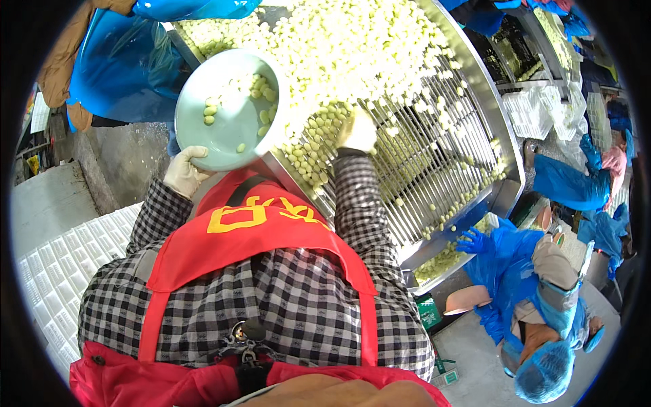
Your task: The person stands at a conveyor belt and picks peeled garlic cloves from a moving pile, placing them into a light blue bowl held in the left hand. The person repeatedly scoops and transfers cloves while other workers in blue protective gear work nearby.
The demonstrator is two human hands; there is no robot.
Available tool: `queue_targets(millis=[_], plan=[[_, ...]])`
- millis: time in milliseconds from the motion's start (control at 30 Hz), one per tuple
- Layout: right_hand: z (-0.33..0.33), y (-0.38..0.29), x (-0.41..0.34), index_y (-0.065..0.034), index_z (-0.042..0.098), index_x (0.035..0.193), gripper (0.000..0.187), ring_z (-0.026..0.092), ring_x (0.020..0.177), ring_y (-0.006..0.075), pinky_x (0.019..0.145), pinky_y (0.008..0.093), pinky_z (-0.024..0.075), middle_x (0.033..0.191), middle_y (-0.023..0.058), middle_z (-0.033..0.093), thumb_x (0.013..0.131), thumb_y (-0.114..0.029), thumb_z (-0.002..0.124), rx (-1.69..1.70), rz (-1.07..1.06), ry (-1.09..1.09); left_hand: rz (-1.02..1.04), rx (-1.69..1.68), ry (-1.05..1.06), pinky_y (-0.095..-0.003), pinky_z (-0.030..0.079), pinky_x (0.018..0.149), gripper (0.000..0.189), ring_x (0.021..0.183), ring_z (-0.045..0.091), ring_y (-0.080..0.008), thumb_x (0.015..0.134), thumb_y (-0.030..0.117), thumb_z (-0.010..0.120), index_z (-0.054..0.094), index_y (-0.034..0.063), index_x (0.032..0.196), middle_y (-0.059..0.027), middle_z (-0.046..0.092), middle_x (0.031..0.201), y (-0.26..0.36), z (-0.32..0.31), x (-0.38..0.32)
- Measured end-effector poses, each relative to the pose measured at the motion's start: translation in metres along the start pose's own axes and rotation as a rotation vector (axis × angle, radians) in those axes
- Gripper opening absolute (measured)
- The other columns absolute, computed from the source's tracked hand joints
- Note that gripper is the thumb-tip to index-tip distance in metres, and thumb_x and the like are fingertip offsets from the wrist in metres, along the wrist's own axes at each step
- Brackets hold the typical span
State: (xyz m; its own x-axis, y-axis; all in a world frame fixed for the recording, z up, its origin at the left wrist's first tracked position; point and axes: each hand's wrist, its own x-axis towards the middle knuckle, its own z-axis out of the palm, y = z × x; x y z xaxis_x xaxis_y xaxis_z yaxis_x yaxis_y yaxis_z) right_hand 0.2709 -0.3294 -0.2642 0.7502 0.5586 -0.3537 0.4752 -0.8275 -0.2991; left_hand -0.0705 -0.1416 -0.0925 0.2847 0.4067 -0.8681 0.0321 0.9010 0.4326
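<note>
My left hand (187, 170), in a pale glove, grips the lower rim of a pale green bowl (203, 135). Several small oval green fruits lie in that bowl, and strong light washes out part of it. My right hand (360, 131), also gloved, rests among the pale green fruits (313, 145) on a sorting table of metal bars (432, 152). Glare hides its fingers, so whether it holds any fruit cannot be told. A thick heap of the same fruits (351, 46) covers the upper part of the table.
A metal side frame (501, 102) edges the bars at right. White plastic crates (66, 269) stand at lower left. A person in blue (529, 285) holds a pink bowl (468, 299) beside a fruit-filled tray (440, 264). Another person's blue apron (127, 61) is at upper left.
</note>
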Motion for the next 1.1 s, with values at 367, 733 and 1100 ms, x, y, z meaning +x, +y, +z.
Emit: queue_targets(millis=[367,733,1100], plan=[[-0.066,0.013,-0.003,-0.0132,0.074,0.101,0.017,0.07,0.094,0.0211,0.098,0.0506,0.0479,0.109,0.0086,0.074,0.091,-0.026,0.072,0.331,0.335,0.299,0.033,0.129,-0.088,-0.045,0.062,0.091,0.054,0.109,0.071,-0.0322,0.087,0.003,0.06,0.048,-0.0067,0.139,-0.0212,0.064,0.129,-0.018,0.01,0.005],[-0.035,-0.067,0.0,-0.0106,0.073,0.111,0.033,0.069,0.096,0.0279,0.086,0.0417,0.0558,0.1,0.01,0.075,0.086,-0.031,0.08,0.135,-0.337,0.235,0.089,0.094,-0.087,-0.0477,0.062,0.09,0.055,0.108,0.071,-0.0332,0.087,0.004,0.059,0.047,-0.008,0.139,-0.0218,0.065,0.126,-0.009,0.016,-0.007],[-0.057,0.01,-0.026,-0.0073,0.065,0.121,0.026,0.071,0.088,0.0201,0.082,0.0331,0.0576,0.101,0.0119,0.073,0.102,-0.025,0.06,-0.214,0.115,-0.295,0.079,0.094,-0.107,-0.0474,0.061,0.096,0.054,0.115,0.069,-0.0345,0.089,0.001,0.056,0.045,-0.0084,0.142,-0.0226,0.062,0.134,-0.018,0.021,-0.016]])
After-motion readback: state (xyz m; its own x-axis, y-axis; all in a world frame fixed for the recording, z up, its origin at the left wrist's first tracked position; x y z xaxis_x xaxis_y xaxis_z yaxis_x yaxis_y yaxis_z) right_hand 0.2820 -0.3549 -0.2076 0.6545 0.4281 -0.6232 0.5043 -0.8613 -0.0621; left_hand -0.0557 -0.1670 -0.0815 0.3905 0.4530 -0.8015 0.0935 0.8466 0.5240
